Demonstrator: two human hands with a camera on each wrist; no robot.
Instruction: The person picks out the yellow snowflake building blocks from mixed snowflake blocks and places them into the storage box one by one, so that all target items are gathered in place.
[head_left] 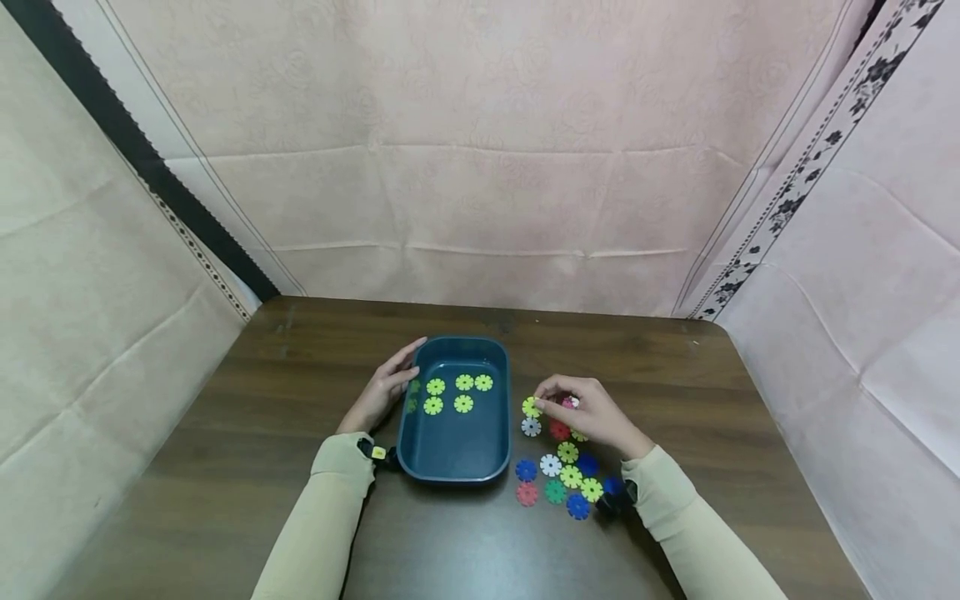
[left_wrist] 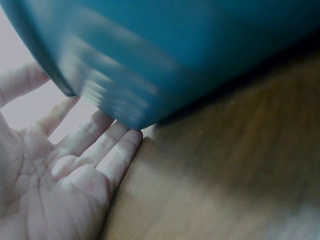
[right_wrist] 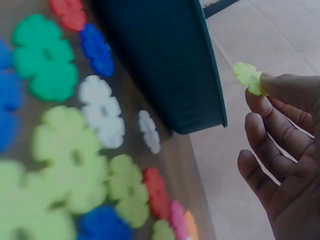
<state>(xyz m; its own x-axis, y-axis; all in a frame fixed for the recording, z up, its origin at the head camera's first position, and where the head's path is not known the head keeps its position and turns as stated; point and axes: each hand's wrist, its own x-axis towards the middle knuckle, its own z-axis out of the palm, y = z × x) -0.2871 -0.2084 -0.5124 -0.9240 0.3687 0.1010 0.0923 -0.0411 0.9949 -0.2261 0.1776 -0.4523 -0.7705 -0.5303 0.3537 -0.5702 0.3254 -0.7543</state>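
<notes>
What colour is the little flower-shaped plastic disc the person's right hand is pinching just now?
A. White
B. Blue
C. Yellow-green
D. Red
C: the right hand pinches a yellow-green flower-shaped plastic disc at its fingertips, beside the dark teal plastic tray, which already holds discs of that same colour.

A dark wooden table (head_left: pixel 300 467) stands amid seemingly pinkish fabric walls (head_left: pixel 480 167).

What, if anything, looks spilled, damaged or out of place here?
Nothing stands out. The tray sits flat on the table holding only yellow-green discs; the mixed discs lie beside it, and the right hand pinches one yellow-green disc.
</notes>
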